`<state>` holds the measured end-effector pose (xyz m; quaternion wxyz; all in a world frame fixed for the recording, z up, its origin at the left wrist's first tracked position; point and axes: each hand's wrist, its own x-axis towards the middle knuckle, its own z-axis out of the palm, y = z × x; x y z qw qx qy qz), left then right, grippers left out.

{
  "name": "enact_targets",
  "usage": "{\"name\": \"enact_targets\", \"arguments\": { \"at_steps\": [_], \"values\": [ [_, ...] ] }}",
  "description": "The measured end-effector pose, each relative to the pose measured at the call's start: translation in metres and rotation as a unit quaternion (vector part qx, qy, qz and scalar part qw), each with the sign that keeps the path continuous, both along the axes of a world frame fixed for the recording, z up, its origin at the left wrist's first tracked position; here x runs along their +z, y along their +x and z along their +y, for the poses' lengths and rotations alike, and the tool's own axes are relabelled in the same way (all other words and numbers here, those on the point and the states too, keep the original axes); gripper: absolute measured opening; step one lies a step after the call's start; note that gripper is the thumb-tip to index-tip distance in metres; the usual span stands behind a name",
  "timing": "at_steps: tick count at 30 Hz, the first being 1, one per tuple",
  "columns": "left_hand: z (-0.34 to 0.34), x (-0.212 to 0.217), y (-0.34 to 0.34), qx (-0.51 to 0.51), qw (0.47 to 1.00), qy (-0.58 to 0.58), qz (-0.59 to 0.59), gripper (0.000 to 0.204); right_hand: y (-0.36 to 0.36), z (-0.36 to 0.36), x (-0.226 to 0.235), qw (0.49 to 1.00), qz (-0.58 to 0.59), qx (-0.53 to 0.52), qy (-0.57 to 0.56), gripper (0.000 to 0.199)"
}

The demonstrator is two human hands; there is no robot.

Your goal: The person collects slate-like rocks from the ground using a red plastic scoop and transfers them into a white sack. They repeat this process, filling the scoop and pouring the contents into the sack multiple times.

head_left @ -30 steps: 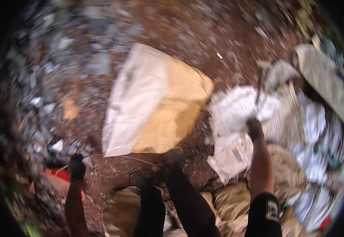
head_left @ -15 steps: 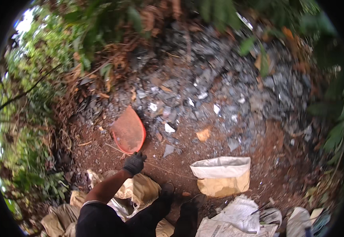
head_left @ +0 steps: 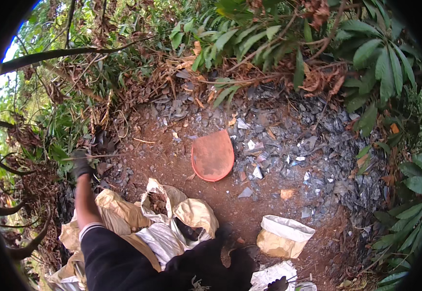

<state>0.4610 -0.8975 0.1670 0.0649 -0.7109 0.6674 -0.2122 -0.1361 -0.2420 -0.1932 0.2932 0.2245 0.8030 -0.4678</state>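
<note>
My left arm, in a black sleeve, reaches out to the left. At its end my left hand (head_left: 81, 165), in a dark glove, is closed around a thin stick (head_left: 106, 156) that lies crosswise beside the green plants. At the bottom edge a small part of my right hand (head_left: 278, 284) shows, dark-gloved; its fingers are too cut off to read. A shallow red plastic scoop (head_left: 213, 156), rounded on the near side, lies on the brown soil in the middle, touched by neither hand. To its right and nearer me stands an open white-and-tan sack (head_left: 284, 236).
Several filled or crumpled sacks (head_left: 191, 216) lie near my legs at the lower left. Dark, flaky scrap with pale shards (head_left: 288, 140) covers the ground beyond the scoop. Leafy branches (head_left: 385, 58) overhang the far right, and a bare branch (head_left: 70, 52) crosses the upper left.
My left hand has swung left with the stick, away from the scoop's near edge. The whole view has shifted, so the scoop and open sack appear farther right. The right hand has come into view.
</note>
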Motion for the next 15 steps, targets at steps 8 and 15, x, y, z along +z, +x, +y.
{"name": "enact_targets", "arguments": {
  "at_steps": [8,15],
  "values": [
    [0.069,-0.053,0.144,-0.02,0.966,-0.128,0.224,0.086,0.033,-0.074,0.066,0.986,-0.102,-0.06,-0.116,0.029],
    [0.247,-0.281,0.103,0.134,0.812,0.314,0.473,0.116,0.013,-0.12,0.074,0.998,-0.06,-0.029,0.006,0.019]
  ]
}}
